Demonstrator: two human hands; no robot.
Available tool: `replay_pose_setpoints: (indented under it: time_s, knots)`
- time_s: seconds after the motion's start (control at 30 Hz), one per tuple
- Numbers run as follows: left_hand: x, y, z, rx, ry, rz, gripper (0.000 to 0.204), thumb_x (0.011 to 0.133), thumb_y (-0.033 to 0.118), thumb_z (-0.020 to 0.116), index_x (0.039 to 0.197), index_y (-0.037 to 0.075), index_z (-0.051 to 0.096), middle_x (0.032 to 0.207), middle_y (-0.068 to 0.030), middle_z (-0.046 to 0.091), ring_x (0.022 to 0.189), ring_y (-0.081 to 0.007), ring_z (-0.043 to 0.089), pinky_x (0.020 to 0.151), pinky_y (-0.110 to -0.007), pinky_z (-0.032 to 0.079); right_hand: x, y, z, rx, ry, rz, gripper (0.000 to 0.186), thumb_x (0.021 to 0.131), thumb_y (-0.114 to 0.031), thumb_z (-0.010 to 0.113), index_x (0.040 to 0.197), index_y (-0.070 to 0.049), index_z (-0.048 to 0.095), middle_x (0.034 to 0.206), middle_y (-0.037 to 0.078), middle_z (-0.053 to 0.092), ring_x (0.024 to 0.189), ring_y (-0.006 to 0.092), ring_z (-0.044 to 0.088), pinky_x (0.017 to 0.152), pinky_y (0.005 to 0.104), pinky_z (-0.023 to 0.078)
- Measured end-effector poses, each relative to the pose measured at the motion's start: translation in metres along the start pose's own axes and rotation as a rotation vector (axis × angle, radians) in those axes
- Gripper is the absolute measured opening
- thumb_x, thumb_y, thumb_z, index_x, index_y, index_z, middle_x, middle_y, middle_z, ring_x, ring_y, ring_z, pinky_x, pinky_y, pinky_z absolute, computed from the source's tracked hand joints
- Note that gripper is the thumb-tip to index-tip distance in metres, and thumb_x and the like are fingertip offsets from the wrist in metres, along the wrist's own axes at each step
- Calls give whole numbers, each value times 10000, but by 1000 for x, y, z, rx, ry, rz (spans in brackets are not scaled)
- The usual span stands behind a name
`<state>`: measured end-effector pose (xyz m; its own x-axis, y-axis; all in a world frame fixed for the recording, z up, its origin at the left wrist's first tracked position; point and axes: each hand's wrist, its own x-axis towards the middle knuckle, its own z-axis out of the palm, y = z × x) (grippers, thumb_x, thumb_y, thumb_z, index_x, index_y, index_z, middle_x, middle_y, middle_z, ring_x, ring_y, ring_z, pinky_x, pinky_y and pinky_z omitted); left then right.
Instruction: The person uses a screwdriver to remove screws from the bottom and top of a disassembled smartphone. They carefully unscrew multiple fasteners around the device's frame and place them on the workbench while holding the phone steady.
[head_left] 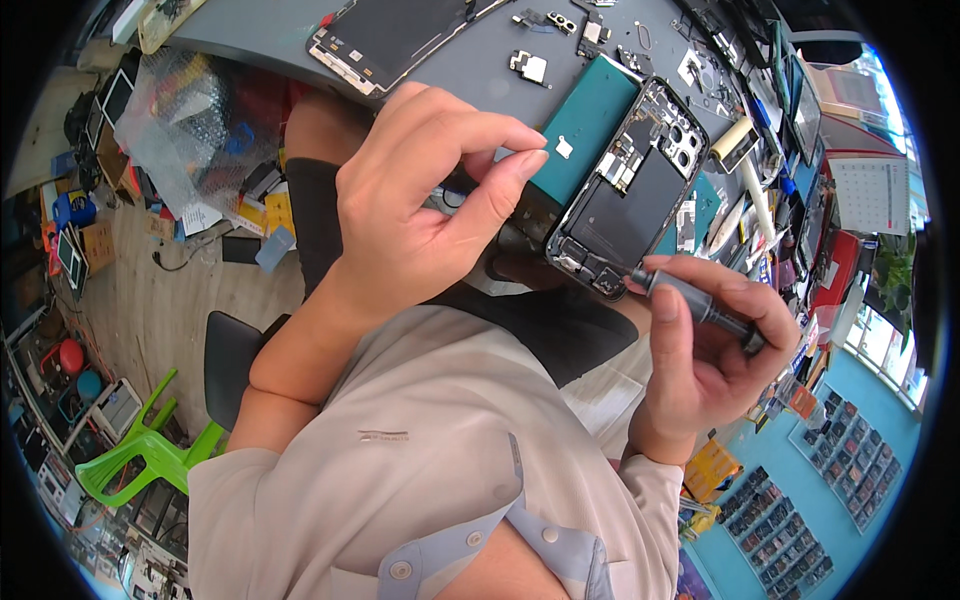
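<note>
An opened phone (622, 222) lies at a slant at the desk's near edge, with its battery, circuit boards and camera rings exposed. My right hand (712, 365) grips a dark grey screwdriver (685, 298) between thumb and fingers. The tool's thin tip reaches the phone's lower end. Left of the phone, my left hand (415, 195) hovers with thumb and forefinger pinched together; whatever is between them, if anything, is too small to see. Beside those fingertips, a small silvery metal piece (564, 147) rests on a teal block-like pad (590, 110) along the phone's left side.
A detached phone screen (395, 45) lies at the desk's far left. Small phone parts (530, 67) are scattered beyond the pad. Tools and a cream-coloured roller (733, 140) crowd the right side. A green plastic chair (150, 450) stands on the cluttered floor at left.
</note>
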<state>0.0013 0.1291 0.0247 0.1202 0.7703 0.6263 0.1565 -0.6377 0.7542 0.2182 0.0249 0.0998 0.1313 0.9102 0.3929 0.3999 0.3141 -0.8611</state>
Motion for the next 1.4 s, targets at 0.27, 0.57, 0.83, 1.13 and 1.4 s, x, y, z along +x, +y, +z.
replay_pose_setpoints:
  time_s: [0.27,0.57,0.83,1.13,1.4]
  knots:
    - [-13,4,-4,-78,-21,-42,175,908,-103,760,1059,-22,728,925,-66,699,770,-131,557,686,-264,456,-9,5,1,-85,-85,-61,580,812,175,832,1214,22,443,1025,162,635,909,378,798,743,393,663]
    - [-36,34,1,-414,-194,-609,81,1020,47,710,990,-19,672,874,-17,651,786,-58,536,701,-241,440,-6,6,3,-127,-132,-115,580,809,178,835,1218,41,446,1022,180,646,901,373,799,732,408,672]
    - [-34,35,6,-565,-269,-795,175,1058,106,682,946,-27,699,761,30,615,702,-13,489,612,-217,386,-6,5,5,-159,-144,-122,585,811,172,842,1224,45,446,1043,186,649,908,375,799,741,410,676]
    - [-36,32,8,-588,-266,-784,202,1062,121,681,923,-23,713,706,29,591,632,-21,476,560,-228,369,-4,2,8,-177,-137,-113,568,804,159,858,1208,41,477,1037,199,677,911,366,801,758,419,675]
    - [-35,33,8,-596,-270,-790,217,1072,130,673,916,-16,711,697,33,586,629,-21,475,556,-232,367,7,-9,10,-308,-258,-216,485,779,105,897,1142,25,586,976,295,751,833,348,794,668,386,648]
